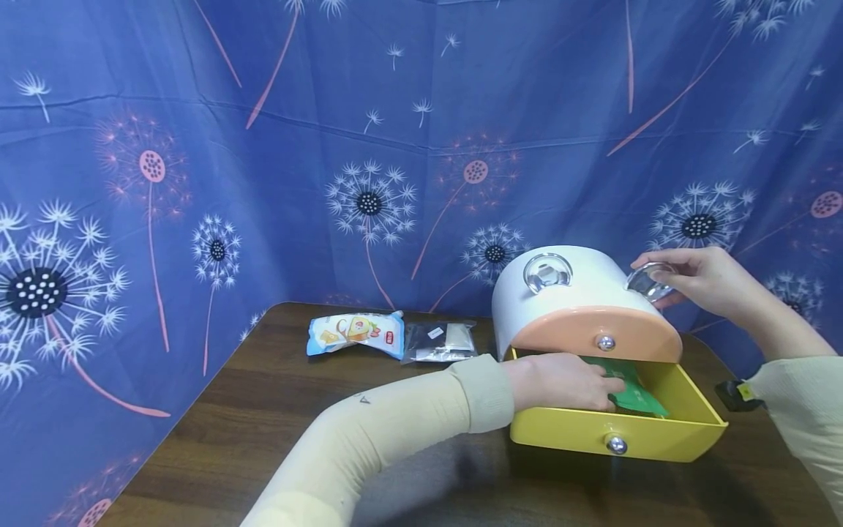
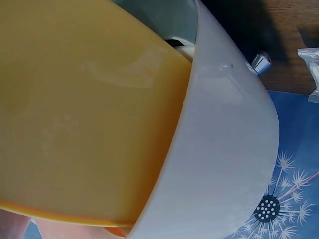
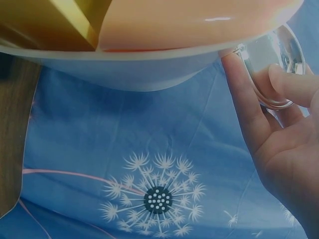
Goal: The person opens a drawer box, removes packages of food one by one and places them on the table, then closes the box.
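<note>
A rounded storage box (image 1: pixel 560 300) with a white shell and a peach upper drawer (image 1: pixel 566 338) stands at the right of the table. Its yellow lower drawer (image 1: pixel 560 428) is pulled out. Inside it lies a green packet (image 1: pixel 635 395), partly covered by my left hand (image 1: pixel 566 380), which reaches in over the drawer's left side. The left fingertips are at the packet; whether they pinch it is hidden. My right hand (image 1: pixel 705 282) pinches the shiny silver round knob (image 3: pixel 264 55) at the box's top right, thumb in front and fingers behind.
A matching silver knob (image 1: pixel 548 273) sits at the top left of the box. Left of it on the brown table (image 1: pixel 263 410) lie a blue-and-white snack bag (image 1: pixel 356 334) and a clear-and-dark plastic packet (image 1: pixel 439 342). A blue dandelion curtain (image 1: pixel 296 197) hangs behind.
</note>
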Action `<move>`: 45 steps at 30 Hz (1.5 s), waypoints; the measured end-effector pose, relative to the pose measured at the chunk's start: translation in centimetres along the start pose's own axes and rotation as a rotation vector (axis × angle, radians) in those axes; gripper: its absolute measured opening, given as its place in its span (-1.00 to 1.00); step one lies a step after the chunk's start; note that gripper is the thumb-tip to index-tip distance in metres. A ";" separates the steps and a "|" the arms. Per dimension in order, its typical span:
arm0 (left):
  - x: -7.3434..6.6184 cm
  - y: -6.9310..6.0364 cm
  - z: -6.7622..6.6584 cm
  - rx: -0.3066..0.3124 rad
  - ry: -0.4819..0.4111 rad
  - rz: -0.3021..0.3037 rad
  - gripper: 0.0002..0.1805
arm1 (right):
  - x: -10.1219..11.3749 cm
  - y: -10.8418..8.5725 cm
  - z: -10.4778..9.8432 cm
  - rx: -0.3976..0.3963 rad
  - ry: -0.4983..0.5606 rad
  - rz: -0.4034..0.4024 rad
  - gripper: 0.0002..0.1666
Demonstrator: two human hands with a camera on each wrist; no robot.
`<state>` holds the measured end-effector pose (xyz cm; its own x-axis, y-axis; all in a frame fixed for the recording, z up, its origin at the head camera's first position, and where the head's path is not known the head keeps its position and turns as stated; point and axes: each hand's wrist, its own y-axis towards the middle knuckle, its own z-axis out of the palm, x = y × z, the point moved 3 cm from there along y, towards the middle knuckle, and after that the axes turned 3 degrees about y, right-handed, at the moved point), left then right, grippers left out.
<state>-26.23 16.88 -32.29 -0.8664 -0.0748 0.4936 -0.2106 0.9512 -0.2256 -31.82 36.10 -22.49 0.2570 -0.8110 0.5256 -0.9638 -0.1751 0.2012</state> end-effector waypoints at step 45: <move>0.2 -1.6 -1.3 -0.196 0.245 -0.057 -0.65 | 0.0 -0.1 0.0 -0.007 0.005 -0.010 -0.46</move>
<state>-25.48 15.69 -30.75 -0.7158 -0.0781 0.6940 -0.1441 0.9889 -0.0374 -31.74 36.11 -22.47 0.2666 -0.8067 0.5275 -0.9608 -0.1789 0.2119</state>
